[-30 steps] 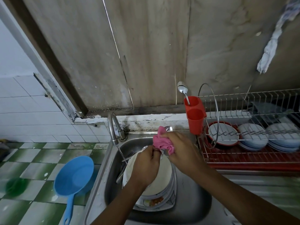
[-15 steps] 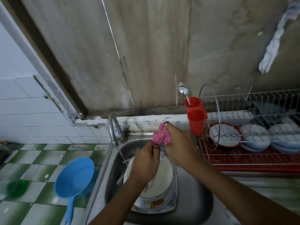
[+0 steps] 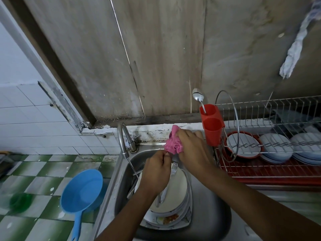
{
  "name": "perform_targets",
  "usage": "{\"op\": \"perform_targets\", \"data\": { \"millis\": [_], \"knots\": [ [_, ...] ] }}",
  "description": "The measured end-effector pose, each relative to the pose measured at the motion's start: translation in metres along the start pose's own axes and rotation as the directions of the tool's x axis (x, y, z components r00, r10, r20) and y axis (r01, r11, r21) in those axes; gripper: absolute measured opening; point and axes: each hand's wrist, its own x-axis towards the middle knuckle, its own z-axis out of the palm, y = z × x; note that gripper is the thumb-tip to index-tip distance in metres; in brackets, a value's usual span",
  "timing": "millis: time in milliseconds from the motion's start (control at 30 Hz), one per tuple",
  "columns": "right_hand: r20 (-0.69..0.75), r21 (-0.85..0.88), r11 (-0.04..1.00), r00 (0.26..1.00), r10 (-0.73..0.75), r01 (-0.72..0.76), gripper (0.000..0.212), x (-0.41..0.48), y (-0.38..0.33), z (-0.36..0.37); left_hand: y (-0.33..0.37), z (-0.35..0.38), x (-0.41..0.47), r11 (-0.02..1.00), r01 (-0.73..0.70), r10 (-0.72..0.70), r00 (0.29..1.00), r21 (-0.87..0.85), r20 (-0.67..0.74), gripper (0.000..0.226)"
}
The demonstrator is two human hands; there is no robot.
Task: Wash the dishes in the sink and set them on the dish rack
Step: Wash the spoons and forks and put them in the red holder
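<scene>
Fork (image 3: pixel 174 168), above the plates (image 3: pixel 178 188) in the sink (image 3: pixel 210 211): our left hand (image 3: pixel 156 171) grips it, tines pointing away toward the cloth (image 3: pixel 173 145) bunched in our right hand (image 3: pixel 192 150); rack (image 3: pixel 271 169) lies right, nearer that hand.

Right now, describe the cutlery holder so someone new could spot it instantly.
Start at the wire dish rack to the right of the sink. On the rack's left end, nearest the sink, is a red plastic cutlery holder. It is the only upright tub there, with one spoon poking out of its top; its neighbours are all plates.
</scene>
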Motion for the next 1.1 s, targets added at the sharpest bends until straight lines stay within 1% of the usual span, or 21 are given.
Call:
{"op": "perform_targets", "data": {
  "millis": [67, 100, 133, 167, 233, 267, 300, 333, 367, 400, 433, 533, 567, 667, 733, 800, 833, 933, 967, 1067, 1100],
  "knots": [
    [0.009, 0.083, 0.996, 0.999, 0.045, -0.045, 0.022, -0.002, -0.003, 0.002, -0.004, 0.0, -0.001, 1.0, -0.017, 0.017, 1.0, 0.024, 0.008, 0.034],
    [0.028, 0.201, 0.974, 0.995, 0.098, -0.102, 0.021, -0.002, -0.006, 0.0, -0.007, 0.0, -0.002, 0.999, -0.027, 0.027, 1.0, 0.038, 0.015, 0.033],
    [0.1, 0.333, 0.924, 0.981, 0.166, -0.19, 0.023, 0.0, -0.009, 0.001, -0.011, -0.002, -0.002, 0.998, -0.031, 0.03, 0.999, 0.051, 0.013, 0.033],
    [0.198, 0.454, 0.848, 0.959, 0.204, -0.274, 0.022, 0.001, -0.014, -0.002, -0.014, -0.003, -0.004, 0.998, -0.03, 0.03, 1.0, 0.059, 0.003, 0.032],
    [0.328, 0.594, 0.703, 0.916, 0.232, -0.391, 0.009, 0.007, -0.016, -0.01, -0.017, -0.007, -0.006, 0.998, -0.045, 0.047, 0.999, 0.049, -0.026, 0.032],
    [0.378, 0.668, 0.594, 0.892, 0.248, -0.448, 0.008, 0.009, -0.014, -0.015, -0.016, -0.009, -0.007, 0.999, -0.046, 0.047, 0.998, 0.018, -0.038, 0.031],
    [0.427, 0.745, 0.451, 0.87, 0.245, -0.492, 0.014, 0.011, -0.013, -0.021, -0.015, -0.012, -0.007, 0.999, -0.044, 0.043, 0.998, -0.017, -0.048, 0.029],
    [0.462, 0.809, 0.286, 0.856, 0.232, -0.514, 0.02, 0.013, -0.009, -0.028, -0.012, -0.014, -0.006, 0.998, -0.036, 0.034, 0.998, -0.045, -0.048, 0.028],
    [0.463, 0.845, 0.18, 0.858, 0.223, -0.503, 0.023, 0.015, -0.007, -0.033, -0.011, -0.018, -0.005, 0.998, -0.018, 0.016, 0.999, -0.065, -0.044, 0.027],
    [0.425, 0.869, 0.166, 0.876, 0.229, -0.465, 0.023, 0.017, -0.005, -0.037, -0.011, -0.021, -0.004, 0.996, 0.008, -0.011, 0.999, -0.085, -0.034, 0.026],
    [0.363, 0.884, 0.218, 0.901, 0.237, -0.413, 0.022, 0.019, -0.002, -0.041, -0.011, -0.023, -0.002, 0.993, 0.045, -0.047, 0.999, -0.105, -0.018, 0.025],
    [0.105, 0.76, 0.606, 0.965, 0.241, -0.234, 0.013, 0.027, 0.005, -0.044, -0.015, -0.025, 0.0, 0.974, 0.159, -0.16, 0.987, -0.164, 0.006, 0.03],
    [0.023, 0.695, 0.699, 0.978, 0.207, -0.165, 0.008, 0.031, 0.006, -0.042, -0.016, -0.026, 0.0, 0.973, 0.165, -0.166, 0.986, -0.161, 0.004, 0.03],
    [-0.114, 0.56, 0.826, 0.981, 0.158, -0.068, 0.012, 0.043, 0.008, -0.033, -0.012, -0.026, -0.002, 0.981, 0.13, -0.129, 0.991, -0.144, 0.019, 0.025],
    [-0.097, 0.404, 0.912, 0.987, 0.124, -0.075, 0.02, 0.047, 0.01, -0.023, -0.008, -0.025, -0.004, 0.983, 0.097, -0.091, 0.995, -0.158, 0.046, 0.023],
    [-0.008, 0.226, 0.974, 0.999, 0.032, -0.029, 0.026, 0.039, 0.004, -0.011, -0.003, -0.025, -0.006, 0.987, 0.069, -0.06, 0.996, -0.143, 0.068, 0.024],
    [0.01, 0.165, 0.985, 0.999, -0.043, 0.041, 0.031, 0.03, 0.0, -0.006, -0.002, -0.025, -0.007, 0.991, 0.051, -0.042, 0.997, -0.127, 0.067, 0.024],
    [0.012, 0.076, 0.966, 0.969, -0.248, 0.246, 0.041, 0.004, -0.005, -0.004, -0.006, -0.028, -0.012, 0.996, -0.001, 0.004, 0.999, -0.091, 0.033, 0.023],
    [0.007, 0.059, 0.962, 0.964, -0.266, 0.265, 0.043, 0.005, 0.0, -0.003, -0.006, -0.028, -0.013, 0.997, -0.012, 0.015, 0.999, -0.082, 0.032, 0.023],
    [0.003, 0.078, 0.987, 0.99, -0.142, 0.141, 0.046, 0.007, 0.003, -0.002, -0.008, -0.022, -0.011, 0.998, 0.028, -0.027, 1.0, -0.059, 0.005, 0.024],
    [-0.009, 0.079, 0.987, 0.99, -0.14, 0.14, 0.046, 0.004, -0.001, -0.001, -0.008, -0.02, -0.008, 0.996, 0.051, -0.052, 0.999, -0.074, -0.012, 0.024]
  ]
}}
